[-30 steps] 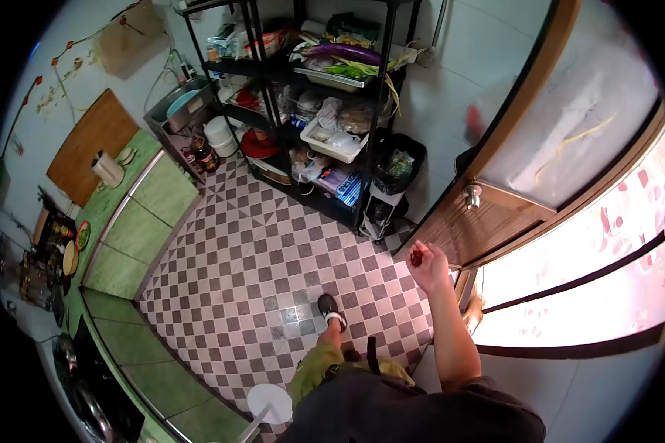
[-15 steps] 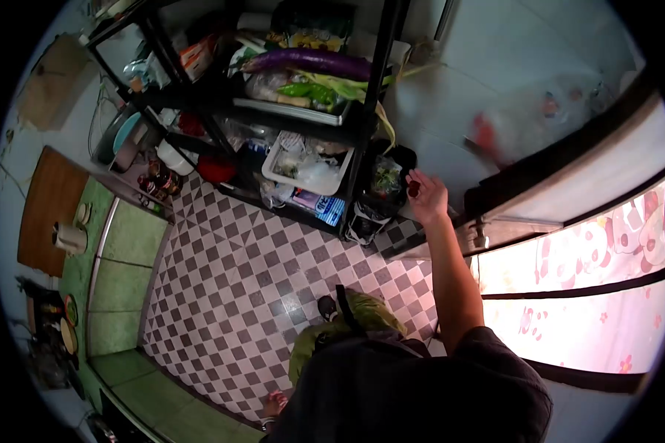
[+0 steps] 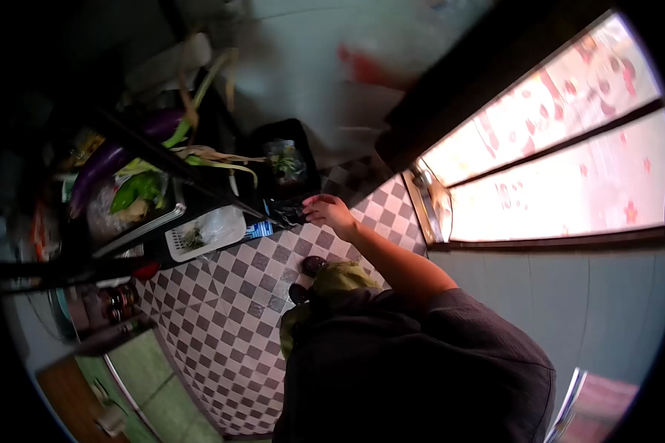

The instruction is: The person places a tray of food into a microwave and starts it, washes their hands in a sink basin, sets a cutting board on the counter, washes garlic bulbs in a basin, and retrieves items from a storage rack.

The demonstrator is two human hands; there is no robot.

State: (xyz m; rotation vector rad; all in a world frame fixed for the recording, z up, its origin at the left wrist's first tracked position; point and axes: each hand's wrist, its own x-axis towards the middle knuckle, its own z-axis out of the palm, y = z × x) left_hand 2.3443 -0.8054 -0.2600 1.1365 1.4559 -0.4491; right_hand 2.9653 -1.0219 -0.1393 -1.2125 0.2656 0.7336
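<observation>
My right hand point(image 3: 330, 215) reaches forward near the middle, its fingers stretched toward the left and slightly apart. Nothing shows between them, and the palm is mostly hidden. Just left of the fingers is a dark plastic bag point(image 3: 287, 212), low beside the shelf. A black bin point(image 3: 308, 140) holding a clear bag of green scraps point(image 3: 284, 162) stands above and left of the hand. My left hand is out of view.
A black shelf on the left holds a purple eggplant point(image 3: 96, 166), green peppers point(image 3: 137, 193) and a white basket point(image 3: 233, 221). Bottles point(image 3: 118, 301) stand lower left. A patterned curtain point(image 3: 554, 148) hangs right, beyond a dark door edge point(image 3: 436, 111).
The view has swung right and nearer the shelf and bin. My right hand now points left by the dark bag; the small dark red thing seen in it before no longer shows. My left hand has left view.
</observation>
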